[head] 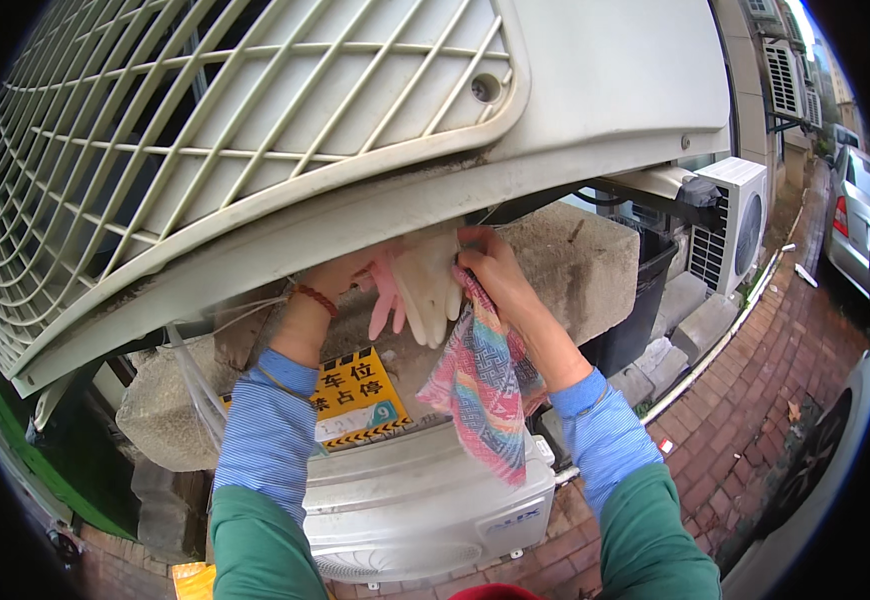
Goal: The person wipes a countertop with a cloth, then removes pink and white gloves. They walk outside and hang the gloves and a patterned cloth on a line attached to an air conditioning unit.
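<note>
Both arms reach up beneath the lower edge of a large air conditioner outdoor unit (600,82). My right hand (496,266) has its fingers pinched at the top of a multicoloured patterned cloth (483,375), which hangs down from it. Beside it hang a whitish rubber glove (427,292) and a pink rubber glove (386,300). My left hand (352,271) is raised at the pink glove's left; its fingers are partly hidden by the glove and the unit's edge, so its grip cannot be made out.
Rough stone blocks (581,270) flank the hands. A yellow sign (363,397) bearing writing lies below, above a lower outdoor unit (420,502). White strings (198,382) hang at the left. A black bin (641,300), another outdoor unit (731,225) and parked cars (855,210) stand at the right.
</note>
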The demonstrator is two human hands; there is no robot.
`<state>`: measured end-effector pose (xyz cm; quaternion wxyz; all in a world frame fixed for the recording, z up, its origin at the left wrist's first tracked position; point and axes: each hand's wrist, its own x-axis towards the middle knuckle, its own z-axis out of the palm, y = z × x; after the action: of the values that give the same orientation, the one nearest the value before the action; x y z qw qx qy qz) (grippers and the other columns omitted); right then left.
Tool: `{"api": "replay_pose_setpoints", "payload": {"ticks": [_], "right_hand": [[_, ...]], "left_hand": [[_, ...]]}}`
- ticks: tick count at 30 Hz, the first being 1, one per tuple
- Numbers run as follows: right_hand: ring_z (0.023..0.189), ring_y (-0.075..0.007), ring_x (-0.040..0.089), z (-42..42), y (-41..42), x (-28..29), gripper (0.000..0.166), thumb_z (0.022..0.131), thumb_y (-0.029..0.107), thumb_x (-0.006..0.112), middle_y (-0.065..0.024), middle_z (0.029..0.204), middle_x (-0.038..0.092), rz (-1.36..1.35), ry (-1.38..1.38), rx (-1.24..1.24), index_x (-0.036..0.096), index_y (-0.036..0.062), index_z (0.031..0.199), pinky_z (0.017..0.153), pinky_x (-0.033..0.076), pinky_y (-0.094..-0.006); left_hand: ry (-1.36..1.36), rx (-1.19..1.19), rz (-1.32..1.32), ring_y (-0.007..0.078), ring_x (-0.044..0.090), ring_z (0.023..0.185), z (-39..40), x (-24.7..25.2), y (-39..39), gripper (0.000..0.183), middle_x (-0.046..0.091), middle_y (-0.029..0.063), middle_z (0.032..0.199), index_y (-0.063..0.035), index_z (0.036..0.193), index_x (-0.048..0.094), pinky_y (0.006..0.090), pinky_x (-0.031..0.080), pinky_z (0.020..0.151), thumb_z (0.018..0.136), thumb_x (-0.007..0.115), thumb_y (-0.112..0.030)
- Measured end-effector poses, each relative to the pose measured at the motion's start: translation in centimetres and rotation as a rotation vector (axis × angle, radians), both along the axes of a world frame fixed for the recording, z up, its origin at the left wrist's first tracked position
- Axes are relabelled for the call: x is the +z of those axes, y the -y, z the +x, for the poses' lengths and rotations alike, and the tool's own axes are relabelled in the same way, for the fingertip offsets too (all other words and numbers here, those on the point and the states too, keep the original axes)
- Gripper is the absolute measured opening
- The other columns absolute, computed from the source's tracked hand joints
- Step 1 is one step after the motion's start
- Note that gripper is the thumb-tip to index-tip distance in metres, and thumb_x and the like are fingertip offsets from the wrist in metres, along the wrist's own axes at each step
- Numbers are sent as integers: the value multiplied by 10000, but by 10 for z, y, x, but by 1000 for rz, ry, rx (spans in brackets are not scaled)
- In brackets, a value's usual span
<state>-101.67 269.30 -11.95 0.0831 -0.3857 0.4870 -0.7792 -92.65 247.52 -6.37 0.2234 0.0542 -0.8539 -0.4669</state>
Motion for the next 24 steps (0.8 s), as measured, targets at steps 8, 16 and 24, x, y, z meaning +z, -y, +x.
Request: {"api": "replay_pose_setpoints", "payload": {"ticks": [8,16,24], "right_hand": [[569,-129,497,-15,-1,-5,397,743,17,477,-64,715,523,16,-99,-109,498,28,1140,462,405,-250],[647,-122,523,-17,4,0,333,754,17,482,-76,760,570,91,-171,-222,553,12,1079,573,422,-244],[698,-117,530,-17,-11,-9,369,758,29,472,-93,843,619,95,-256,-283,551,-4,1117,638,428,-237]], "left_hand": [[-112,106,334,180,603,781,20,8,-16,377,601,80,915,-51,1004,571,296,510,684,792,631,-356],[-231,88,544,163,576,799,64,17,-53,310,587,69,918,-48,1016,561,290,495,642,804,623,-265],[-140,168,-102,132,587,783,88,-7,-80,272,622,93,882,4,938,607,268,469,677,788,619,-222]]}}
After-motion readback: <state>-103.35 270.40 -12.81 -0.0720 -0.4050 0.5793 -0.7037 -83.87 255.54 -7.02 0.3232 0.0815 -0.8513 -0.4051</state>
